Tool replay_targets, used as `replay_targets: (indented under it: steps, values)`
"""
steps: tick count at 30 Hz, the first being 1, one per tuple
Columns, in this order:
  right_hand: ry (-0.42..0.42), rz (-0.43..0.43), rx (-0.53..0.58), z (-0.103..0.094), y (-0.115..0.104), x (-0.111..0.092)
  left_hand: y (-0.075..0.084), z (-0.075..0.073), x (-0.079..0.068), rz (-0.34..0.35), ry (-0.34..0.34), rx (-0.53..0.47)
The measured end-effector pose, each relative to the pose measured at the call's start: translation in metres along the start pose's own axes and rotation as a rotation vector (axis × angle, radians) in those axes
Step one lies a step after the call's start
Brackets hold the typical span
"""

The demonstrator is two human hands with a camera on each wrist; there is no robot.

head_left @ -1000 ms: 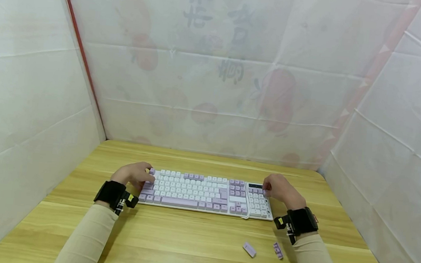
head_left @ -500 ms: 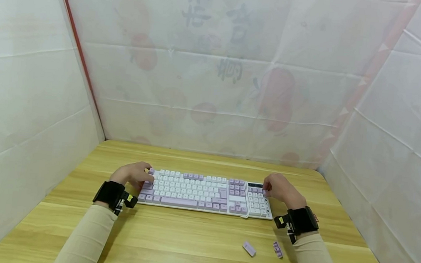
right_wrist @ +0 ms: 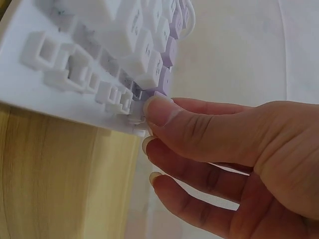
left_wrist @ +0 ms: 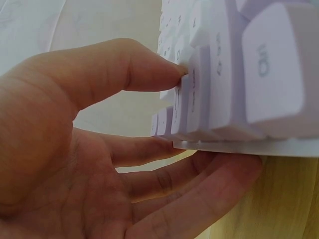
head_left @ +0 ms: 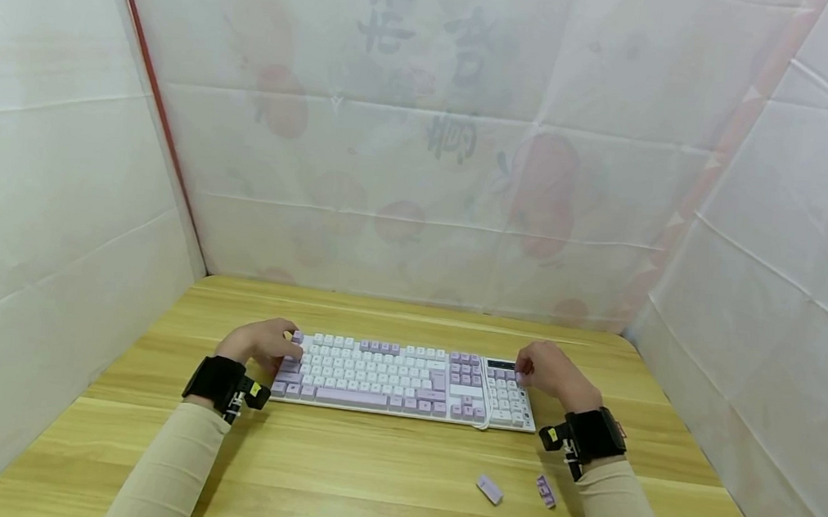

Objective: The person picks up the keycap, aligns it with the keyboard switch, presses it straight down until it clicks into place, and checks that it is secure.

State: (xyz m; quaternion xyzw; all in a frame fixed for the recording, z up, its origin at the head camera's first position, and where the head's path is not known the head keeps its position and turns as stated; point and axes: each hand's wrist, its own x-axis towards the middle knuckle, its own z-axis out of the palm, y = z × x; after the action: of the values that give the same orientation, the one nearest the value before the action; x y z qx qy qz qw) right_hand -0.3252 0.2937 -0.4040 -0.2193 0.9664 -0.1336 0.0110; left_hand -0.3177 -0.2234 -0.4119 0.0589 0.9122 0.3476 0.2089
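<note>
A white and lilac keyboard (head_left: 374, 378) lies on the wooden table. My left hand (head_left: 266, 342) grips its left end; in the left wrist view the thumb (left_wrist: 149, 67) presses among the lilac keys while the fingers (left_wrist: 199, 199) run along and below the edge. At the number pad's top right corner, my right hand (head_left: 552, 373) pinches a small lilac keycap (head_left: 521, 379), mostly hidden by the thumb (right_wrist: 162, 110). Bare white key sockets (right_wrist: 75, 64) show down the pad's right side in the right wrist view.
Two loose lilac keycaps lie in front of the keyboard: one long keycap (head_left: 490, 489) and another turned underside up, a keycap (head_left: 545, 492) near the right forearm. A white cable (head_left: 485, 396) crosses the keyboard. White printed sheets (head_left: 407, 168) enclose the table (head_left: 365, 476).
</note>
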Motion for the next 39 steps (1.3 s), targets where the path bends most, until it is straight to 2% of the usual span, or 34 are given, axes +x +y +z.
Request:
replay_targets:
  steps: [11,20,39]
  values:
    - [0.000,0.016,-0.012,0.0010,-0.0023,0.0005,-0.0030,0.0027,0.0026,-0.009,0.024,-0.015]
    - [0.019,0.016,-0.026,0.0034,0.0012,0.0040,-0.0034,0.0025,0.0033,-0.025,0.023,-0.034]
    - [0.007,0.020,-0.044,-0.0013,-0.0034,-0.0010,-0.0025,0.0012,0.0035,-0.022,0.013,-0.028]
